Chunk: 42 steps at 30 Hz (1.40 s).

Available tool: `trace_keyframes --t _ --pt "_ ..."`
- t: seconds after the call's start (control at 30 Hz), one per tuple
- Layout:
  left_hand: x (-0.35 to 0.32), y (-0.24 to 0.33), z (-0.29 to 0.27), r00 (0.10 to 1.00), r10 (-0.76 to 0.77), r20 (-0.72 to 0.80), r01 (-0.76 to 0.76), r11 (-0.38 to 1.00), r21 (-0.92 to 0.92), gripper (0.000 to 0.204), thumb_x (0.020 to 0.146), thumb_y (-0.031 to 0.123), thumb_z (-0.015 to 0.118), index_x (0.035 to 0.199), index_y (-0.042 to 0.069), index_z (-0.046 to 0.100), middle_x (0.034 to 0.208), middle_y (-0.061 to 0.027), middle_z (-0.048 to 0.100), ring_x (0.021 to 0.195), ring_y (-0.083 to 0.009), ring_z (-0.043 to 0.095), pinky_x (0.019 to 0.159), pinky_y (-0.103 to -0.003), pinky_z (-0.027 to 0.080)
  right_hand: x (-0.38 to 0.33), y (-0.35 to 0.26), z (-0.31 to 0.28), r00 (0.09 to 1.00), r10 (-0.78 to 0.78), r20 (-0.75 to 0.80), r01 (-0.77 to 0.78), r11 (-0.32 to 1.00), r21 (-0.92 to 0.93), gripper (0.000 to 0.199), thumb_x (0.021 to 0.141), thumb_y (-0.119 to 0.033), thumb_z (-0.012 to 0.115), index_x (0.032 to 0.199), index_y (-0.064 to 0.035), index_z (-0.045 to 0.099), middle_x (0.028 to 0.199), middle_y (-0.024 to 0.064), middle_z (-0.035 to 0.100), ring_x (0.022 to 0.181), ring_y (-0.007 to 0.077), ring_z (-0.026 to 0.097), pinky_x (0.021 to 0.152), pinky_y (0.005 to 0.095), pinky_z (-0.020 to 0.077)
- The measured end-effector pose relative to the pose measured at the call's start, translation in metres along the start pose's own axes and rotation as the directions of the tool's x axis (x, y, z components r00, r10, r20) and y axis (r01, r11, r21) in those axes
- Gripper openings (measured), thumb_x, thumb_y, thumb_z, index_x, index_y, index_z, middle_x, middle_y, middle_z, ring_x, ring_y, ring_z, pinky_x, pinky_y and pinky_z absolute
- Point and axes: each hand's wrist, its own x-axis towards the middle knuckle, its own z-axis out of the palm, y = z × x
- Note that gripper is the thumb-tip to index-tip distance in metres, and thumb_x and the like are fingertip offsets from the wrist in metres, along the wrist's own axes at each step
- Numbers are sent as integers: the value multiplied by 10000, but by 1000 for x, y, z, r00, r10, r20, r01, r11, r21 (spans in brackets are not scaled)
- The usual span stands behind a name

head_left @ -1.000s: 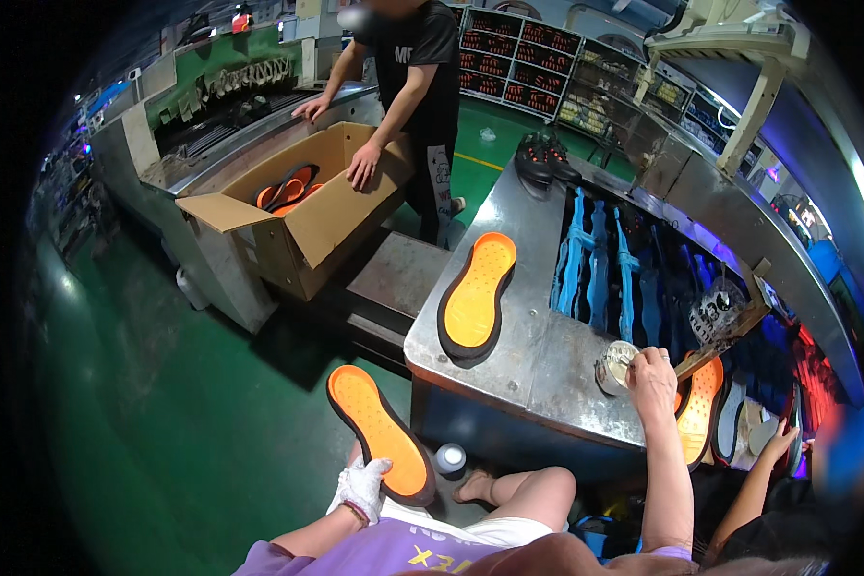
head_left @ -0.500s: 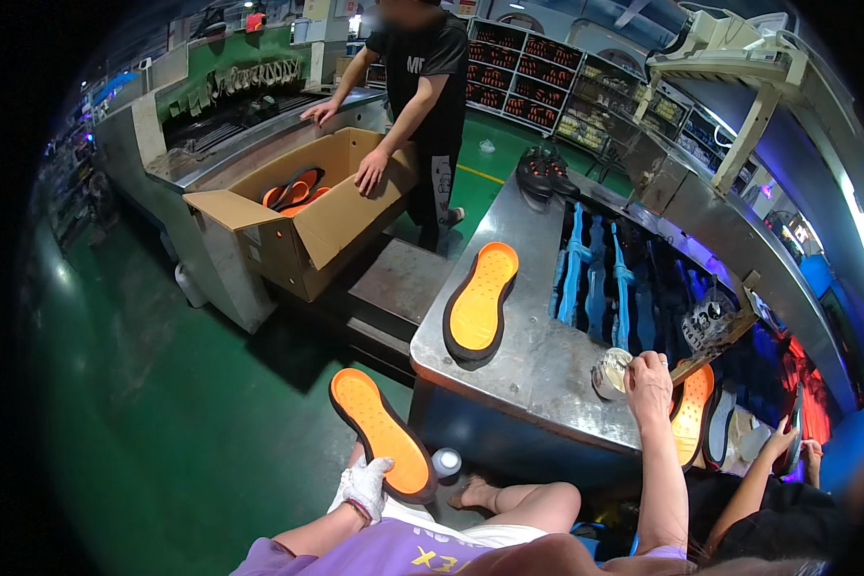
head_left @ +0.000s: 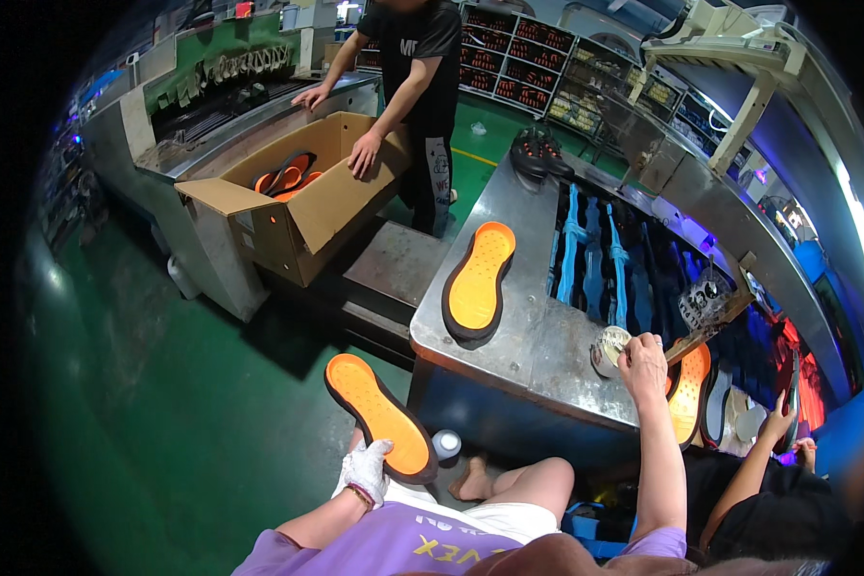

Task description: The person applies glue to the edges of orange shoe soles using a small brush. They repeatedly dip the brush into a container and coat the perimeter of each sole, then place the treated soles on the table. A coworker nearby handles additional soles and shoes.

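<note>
Left hand, gloved, clamped on the near end of an orange sole, thumb on its top face; that sole sits at 7 o'clock from view centre, far end toward 11; right hand, bare, at 4 o'clock, fingers bunched together at the rim of a white cup on the metal table; can't tell whether they pinch the cup or something in it; second sole flat on the table, 1 o'clock from the held one; third sole just beside the right hand, at its 4 o'clock; dark shoes on table's far end, 1 o'clock; co-worker at 12, one hand on cardboard box at 10.
</note>
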Motion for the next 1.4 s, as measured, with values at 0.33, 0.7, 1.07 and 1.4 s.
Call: trace_keyframes --t 0.33,0.7,1.07,1.4 --pt "0 0 -7 998 -28 -54 27 1000 -8 365 895 -27 592 1257 18 598 1097 -119 689 1018 -271 669 941 -413 548 6 -9 0 992 35 -124 -26 997 79 88 816 -69 723 866 -20 670 993 132 640 998 332 599 873 437 504" --pt "-8 7 7 1000 -25 -7 26 998 60 528 888 -43 560 1406 50 518 1241 -133 666 1138 -290 640 1007 -400 517 2 0 5 992 -6 -124 7 1000 9 78 811 -78 744 862 -54 690 1024 88 686 976 311 625 825 429 494" --pt "-13 10 -9 996 71 50 -76 993 93 656 901 -2 571 1529 92 410 1298 -126 638 1152 -279 624 1005 -397 509 4 -5 21 979 51 -199 -28 993 118 76 845 -75 724 897 -49 676 1090 114 683 958 331 645 847 441 509" --pt "-4 5 -3 999 -12 43 10 1000 29 603 902 -38 543 1487 60 434 1306 -147 644 1181 -297 635 1059 -408 499 3 -7 11 989 57 -138 -45 996 83 80 859 -60 720 893 -23 657 1073 141 666 985 345 632 876 442 505"
